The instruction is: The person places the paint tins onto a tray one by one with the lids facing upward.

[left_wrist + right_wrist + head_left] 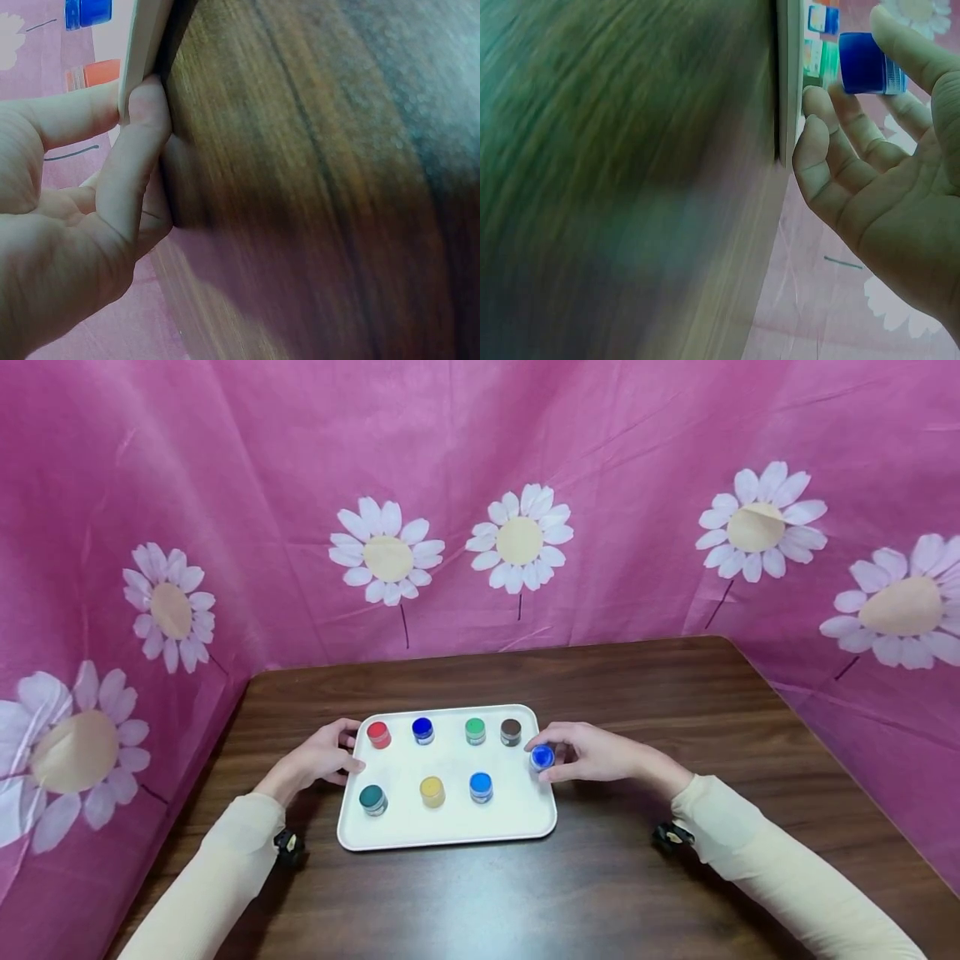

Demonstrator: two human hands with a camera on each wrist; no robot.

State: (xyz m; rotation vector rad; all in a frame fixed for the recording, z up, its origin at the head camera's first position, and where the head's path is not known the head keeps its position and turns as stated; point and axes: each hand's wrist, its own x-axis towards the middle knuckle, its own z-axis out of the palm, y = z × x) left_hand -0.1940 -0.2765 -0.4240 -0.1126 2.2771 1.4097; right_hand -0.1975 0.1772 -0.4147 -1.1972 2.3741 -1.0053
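Note:
A white tray (446, 822) lies on the table and bears several small paint jars with coloured contents. At its left edge my left hand (322, 753) grips the rim, and the left wrist view shows finger and thumb on either side of that rim. By the opposite edge, my right hand (592, 753) pinches a blue paint jar (542, 757) between thumb and fingers. In the right wrist view this blue jar is held clear of the tray's surface, near the rim. The brown jar (511, 732) stands closest to it on the tray.
Along the tray's far side stand a red jar (378, 735), a dark blue jar (423, 731) and a green jar (476, 732). Nearer are a dark green jar (372, 800), a yellow jar (432, 792) and a lighter blue jar (481, 787). A pink flowered curtain (450, 435) hangs behind the wooden table (480, 902).

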